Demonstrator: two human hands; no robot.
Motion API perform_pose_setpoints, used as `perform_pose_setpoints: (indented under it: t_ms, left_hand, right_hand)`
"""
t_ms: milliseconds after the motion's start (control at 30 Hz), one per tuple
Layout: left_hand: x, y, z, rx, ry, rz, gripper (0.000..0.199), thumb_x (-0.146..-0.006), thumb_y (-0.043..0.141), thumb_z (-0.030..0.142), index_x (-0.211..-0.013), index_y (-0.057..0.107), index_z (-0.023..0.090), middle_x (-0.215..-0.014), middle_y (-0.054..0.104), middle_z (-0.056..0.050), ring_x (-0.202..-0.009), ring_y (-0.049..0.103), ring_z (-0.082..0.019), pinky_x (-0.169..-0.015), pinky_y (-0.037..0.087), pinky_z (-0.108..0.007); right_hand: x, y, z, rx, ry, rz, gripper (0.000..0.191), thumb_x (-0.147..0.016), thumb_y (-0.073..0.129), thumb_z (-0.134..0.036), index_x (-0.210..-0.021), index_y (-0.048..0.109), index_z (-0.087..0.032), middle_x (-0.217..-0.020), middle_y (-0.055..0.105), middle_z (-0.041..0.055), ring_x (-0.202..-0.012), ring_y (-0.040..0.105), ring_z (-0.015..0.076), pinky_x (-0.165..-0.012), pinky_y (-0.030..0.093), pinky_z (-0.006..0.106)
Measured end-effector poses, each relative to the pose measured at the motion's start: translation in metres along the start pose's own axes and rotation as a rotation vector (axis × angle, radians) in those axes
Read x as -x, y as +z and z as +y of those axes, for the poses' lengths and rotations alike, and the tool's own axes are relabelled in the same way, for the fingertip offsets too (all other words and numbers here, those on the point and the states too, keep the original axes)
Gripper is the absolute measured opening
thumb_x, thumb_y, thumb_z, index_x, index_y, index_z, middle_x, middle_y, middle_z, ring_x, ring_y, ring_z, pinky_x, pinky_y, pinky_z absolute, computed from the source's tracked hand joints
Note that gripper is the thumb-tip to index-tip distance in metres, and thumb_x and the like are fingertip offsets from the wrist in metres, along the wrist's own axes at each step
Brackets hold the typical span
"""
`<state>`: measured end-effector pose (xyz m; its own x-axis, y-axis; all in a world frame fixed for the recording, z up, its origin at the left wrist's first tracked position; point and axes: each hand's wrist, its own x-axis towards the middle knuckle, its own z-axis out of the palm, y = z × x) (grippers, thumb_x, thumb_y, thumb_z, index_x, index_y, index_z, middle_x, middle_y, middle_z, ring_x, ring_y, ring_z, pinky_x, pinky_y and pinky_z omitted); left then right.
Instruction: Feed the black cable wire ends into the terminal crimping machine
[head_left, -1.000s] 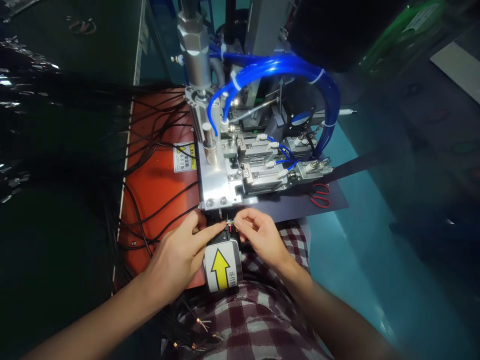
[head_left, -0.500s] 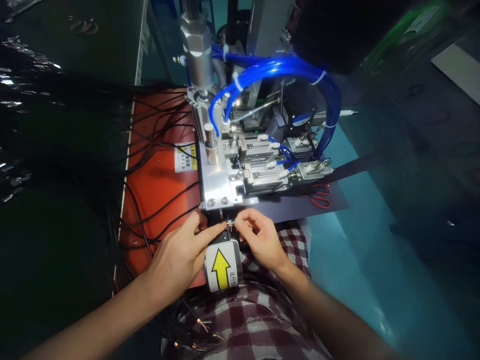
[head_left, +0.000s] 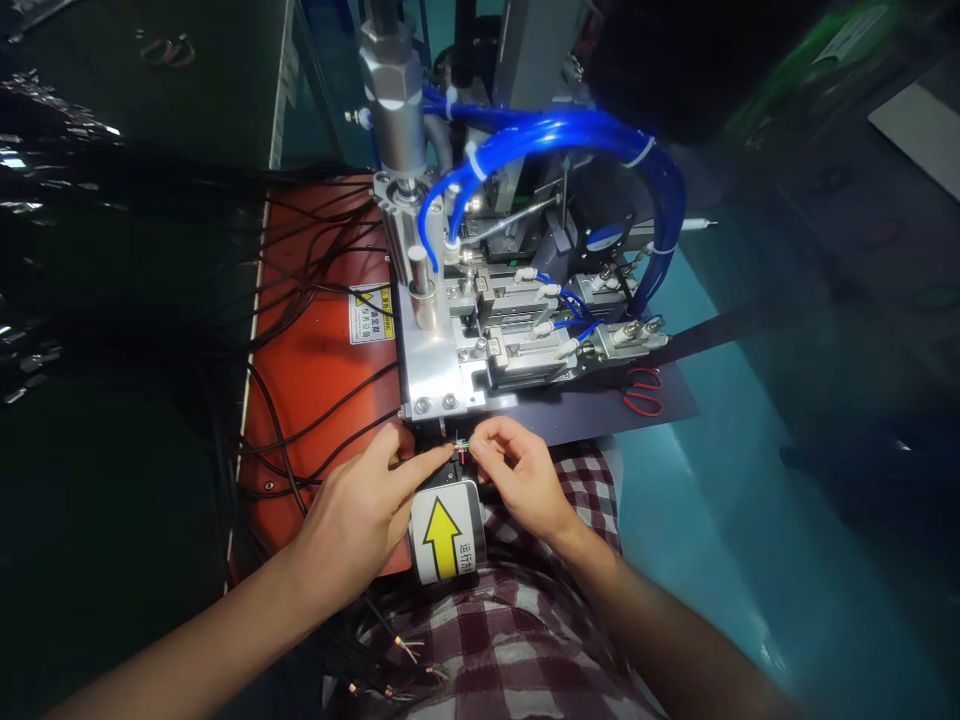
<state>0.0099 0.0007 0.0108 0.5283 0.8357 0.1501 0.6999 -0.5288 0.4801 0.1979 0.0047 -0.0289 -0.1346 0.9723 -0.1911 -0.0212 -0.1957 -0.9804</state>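
A small bunch of thin coloured wires [head_left: 460,447] sits at the front edge of the metal machine head, above the yellow-arrow label. My right hand [head_left: 523,474] pinches the wires' right end between thumb and index finger. From the left, my left hand [head_left: 367,492] meets the wires with a stretched index fingertip; its thumb lies by the machine's edge and the other fingers curl under, partly hidden. The silver machine plate [head_left: 435,382] is just beyond both hands. Below them, a white label with a yellow arrow [head_left: 442,535] faces up.
Black cables [head_left: 330,400] cross the orange surface [head_left: 300,350] at left. Stripped cable ends [head_left: 403,645] hang near the checked cloth on my lap. Blue air tubes [head_left: 570,130] arch over the machine. Red-handled scissors [head_left: 643,392] lie on the dark plate at right.
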Motion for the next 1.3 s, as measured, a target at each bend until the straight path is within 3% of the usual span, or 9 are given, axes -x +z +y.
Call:
perform_pose_setpoints:
  t_ms: [300, 533, 700, 933, 1167, 1300]
  left_hand:
    - [0.0, 0.001, -0.001, 0.02, -0.007, -0.007, 0.035, -0.087, 0.047, 0.01, -0.117, 0.063, 0.017, -0.088, 0.052, -0.007, -0.07, 0.059, -0.017, -0.058, 0.052, -0.029]
    - [-0.001, 0.0, 0.001, -0.125, 0.04, -0.002, 0.035, -0.088, 0.043, 0.012, -0.116, 0.063, 0.016, -0.088, 0.054, -0.01, -0.069, 0.059, -0.02, -0.056, 0.053, -0.033]
    - [-0.003, -0.001, 0.001, -0.152, 0.112, 0.027, 0.033, -0.088, 0.042, 0.012, -0.112, 0.065, 0.012, -0.081, 0.055, -0.009, -0.065, 0.058, -0.02, -0.054, 0.053, -0.031]
    - [-0.003, 0.001, -0.001, -0.111, 0.093, 0.023, 0.034, -0.088, 0.041, 0.01, -0.114, 0.064, 0.013, -0.087, 0.057, -0.01, -0.069, 0.059, -0.019, -0.058, 0.054, -0.031]
    - [-0.001, 0.002, -0.003, -0.095, 0.104, 0.041, 0.034, -0.088, 0.041, 0.008, -0.113, 0.063, 0.014, -0.09, 0.06, -0.009, -0.074, 0.061, -0.019, -0.063, 0.055, -0.031]
    - [0.0, 0.001, -0.003, -0.07, 0.105, 0.036, 0.033, -0.087, 0.043, 0.008, -0.113, 0.063, 0.013, -0.088, 0.061, -0.009, -0.074, 0.061, -0.019, -0.064, 0.055, -0.031]
  right_hand:
    - [0.002, 0.001, 0.001, 0.041, 0.022, 0.023, 0.013, -0.084, 0.054, -0.026, -0.075, 0.052, -0.018, -0.065, 0.048, -0.0031, -0.054, 0.043, 0.0098, -0.051, 0.036, 0.024]
    - [0.004, 0.006, -0.008, 0.02, 0.16, 0.063, 0.015, -0.083, 0.055, -0.028, -0.073, 0.05, -0.018, -0.058, 0.049, -0.0048, -0.049, 0.046, 0.0094, -0.047, 0.035, 0.022]
    - [0.003, 0.001, -0.011, -0.046, 0.286, 0.009, 0.018, -0.083, 0.055, -0.031, -0.071, 0.052, -0.017, -0.05, 0.048, -0.0058, -0.045, 0.045, 0.009, -0.047, 0.035, 0.022]
    - [0.002, 0.001, -0.009, 0.078, 0.077, 0.108, 0.014, -0.08, 0.061, -0.03, -0.077, 0.059, -0.016, -0.066, 0.054, -0.0021, -0.054, 0.044, 0.0094, -0.05, 0.036, 0.022]
    - [-0.003, 0.002, -0.009, -0.025, 0.281, 0.057, 0.022, -0.078, 0.06, -0.037, -0.07, 0.053, -0.017, -0.049, 0.043, -0.0071, -0.042, 0.036, 0.0081, -0.041, 0.028, 0.022]
    - [0.003, -0.002, -0.007, 0.016, 0.202, 0.156, 0.023, -0.08, 0.058, -0.04, -0.074, 0.057, -0.017, -0.053, 0.043, -0.0055, -0.044, 0.036, 0.0087, -0.041, 0.028, 0.023]
